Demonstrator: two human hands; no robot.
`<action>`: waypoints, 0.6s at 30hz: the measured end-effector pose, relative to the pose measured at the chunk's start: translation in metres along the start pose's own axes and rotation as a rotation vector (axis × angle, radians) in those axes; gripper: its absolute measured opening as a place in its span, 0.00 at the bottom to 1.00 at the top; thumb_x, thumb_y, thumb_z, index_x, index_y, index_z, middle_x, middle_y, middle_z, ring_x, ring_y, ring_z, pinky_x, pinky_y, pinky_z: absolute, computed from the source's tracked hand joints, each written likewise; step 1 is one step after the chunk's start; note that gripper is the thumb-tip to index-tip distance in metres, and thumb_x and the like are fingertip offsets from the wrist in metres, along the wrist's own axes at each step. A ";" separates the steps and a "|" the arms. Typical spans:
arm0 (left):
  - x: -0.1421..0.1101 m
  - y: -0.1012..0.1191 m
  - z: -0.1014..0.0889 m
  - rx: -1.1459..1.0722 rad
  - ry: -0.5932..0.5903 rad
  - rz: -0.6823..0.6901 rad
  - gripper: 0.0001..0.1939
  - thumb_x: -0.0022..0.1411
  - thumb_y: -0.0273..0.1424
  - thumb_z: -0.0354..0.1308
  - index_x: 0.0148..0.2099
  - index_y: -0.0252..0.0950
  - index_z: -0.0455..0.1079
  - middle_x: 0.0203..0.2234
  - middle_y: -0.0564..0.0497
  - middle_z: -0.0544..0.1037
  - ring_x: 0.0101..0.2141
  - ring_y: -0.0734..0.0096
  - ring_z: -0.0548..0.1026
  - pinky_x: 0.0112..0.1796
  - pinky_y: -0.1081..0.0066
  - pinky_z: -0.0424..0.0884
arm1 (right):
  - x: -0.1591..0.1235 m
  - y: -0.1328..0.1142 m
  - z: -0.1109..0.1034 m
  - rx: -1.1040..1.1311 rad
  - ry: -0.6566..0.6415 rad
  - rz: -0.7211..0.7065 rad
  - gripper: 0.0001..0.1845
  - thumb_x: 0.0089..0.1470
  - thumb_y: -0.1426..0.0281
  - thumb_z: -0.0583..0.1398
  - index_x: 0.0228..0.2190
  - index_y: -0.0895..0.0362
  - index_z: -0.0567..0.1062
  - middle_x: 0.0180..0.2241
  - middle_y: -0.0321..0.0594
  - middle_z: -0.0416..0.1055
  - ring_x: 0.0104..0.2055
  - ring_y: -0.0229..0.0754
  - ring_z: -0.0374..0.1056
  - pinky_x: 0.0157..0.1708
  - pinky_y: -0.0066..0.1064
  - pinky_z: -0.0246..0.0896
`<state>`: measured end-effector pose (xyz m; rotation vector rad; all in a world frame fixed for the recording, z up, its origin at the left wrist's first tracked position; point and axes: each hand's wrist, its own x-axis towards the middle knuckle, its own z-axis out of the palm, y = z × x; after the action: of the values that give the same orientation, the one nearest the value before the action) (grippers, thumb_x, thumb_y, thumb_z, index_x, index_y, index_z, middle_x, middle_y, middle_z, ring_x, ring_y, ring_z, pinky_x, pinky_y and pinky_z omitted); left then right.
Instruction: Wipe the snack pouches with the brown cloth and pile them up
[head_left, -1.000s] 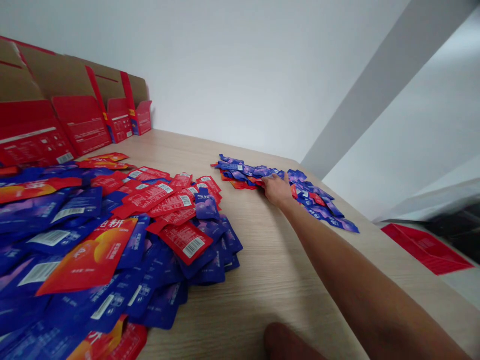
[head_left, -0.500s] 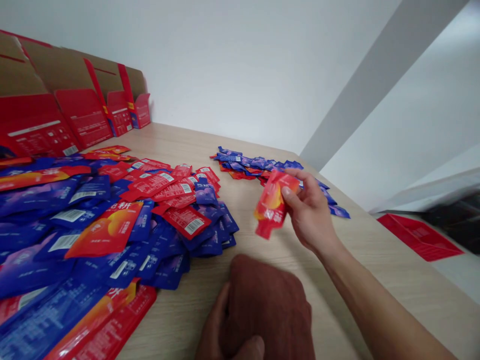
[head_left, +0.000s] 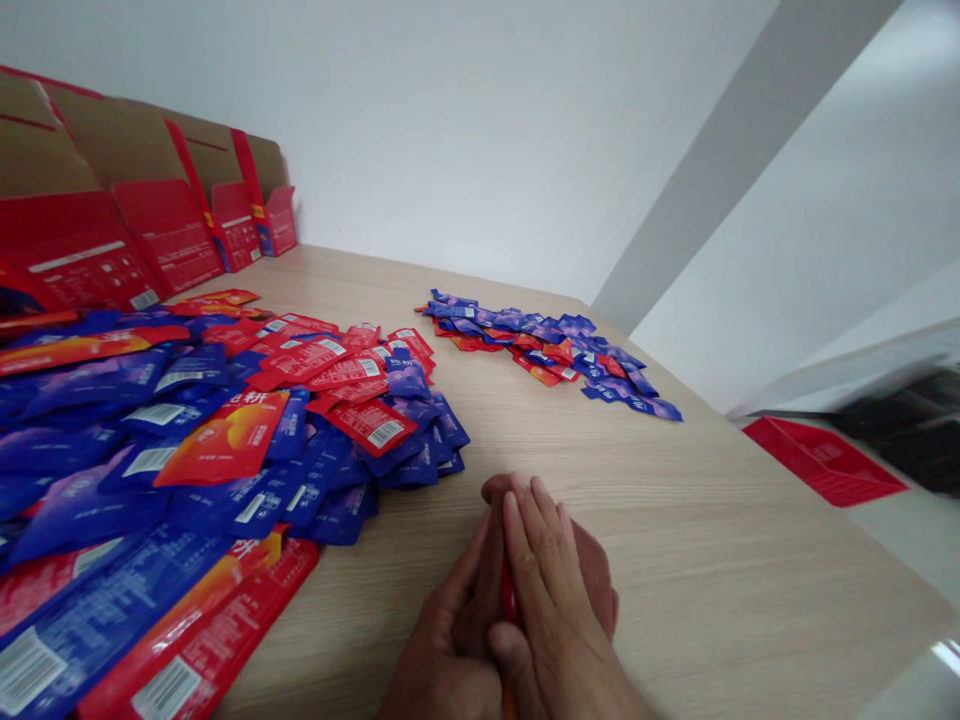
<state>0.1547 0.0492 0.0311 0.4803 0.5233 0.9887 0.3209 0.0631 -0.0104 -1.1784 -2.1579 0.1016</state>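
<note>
Red sachet (head_left: 508, 603) is showing as a sliver low over the wooden tabletop (head_left: 675, 520), the right hand (head_left: 551, 600) and left hand (head_left: 457, 630) closing around it, fingers (head_left: 525, 545) pressed together, heaped blue and red packets (head_left: 225, 450) lying left

Bare hands (head_left: 517, 610) (no gloves, rings or sleeves).

I see bright, even, soft light with faint shadows. The wooden table (head_left: 675, 520) shows a small glare patch at its lower right corner. Wide-angle distortion stretches the edges; the right background is smeared, out of focus.
</note>
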 end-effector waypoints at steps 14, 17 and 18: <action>0.006 -0.004 0.001 -0.028 0.119 -0.065 0.49 0.36 0.19 0.61 0.67 0.33 0.77 0.42 0.50 0.90 0.44 0.55 0.86 0.38 0.69 0.72 | 0.083 0.052 -0.049 0.203 0.333 0.602 0.26 0.60 0.40 0.66 0.34 0.49 0.70 0.24 0.29 0.66 0.24 0.45 0.65 0.27 0.38 0.65; 0.007 -0.008 0.002 -0.041 0.209 -0.038 0.48 0.36 0.20 0.62 0.66 0.31 0.77 0.41 0.49 0.89 0.41 0.60 0.84 0.42 0.69 0.74 | 0.095 0.054 -0.075 0.175 0.631 0.514 0.25 0.60 0.42 0.68 0.33 0.48 0.68 0.25 0.28 0.64 0.24 0.42 0.62 0.25 0.35 0.62; 0.006 -0.008 0.002 -0.041 0.233 -0.032 0.48 0.37 0.20 0.62 0.66 0.31 0.77 0.41 0.49 0.89 0.41 0.62 0.84 0.42 0.70 0.74 | 0.096 0.049 -0.080 0.158 0.761 0.433 0.24 0.62 0.44 0.68 0.34 0.48 0.67 0.28 0.30 0.65 0.26 0.43 0.65 0.27 0.36 0.64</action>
<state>0.1640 0.0509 0.0269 0.3207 0.7154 1.0289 0.3679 0.1468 0.0830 -1.3031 -1.2030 0.0046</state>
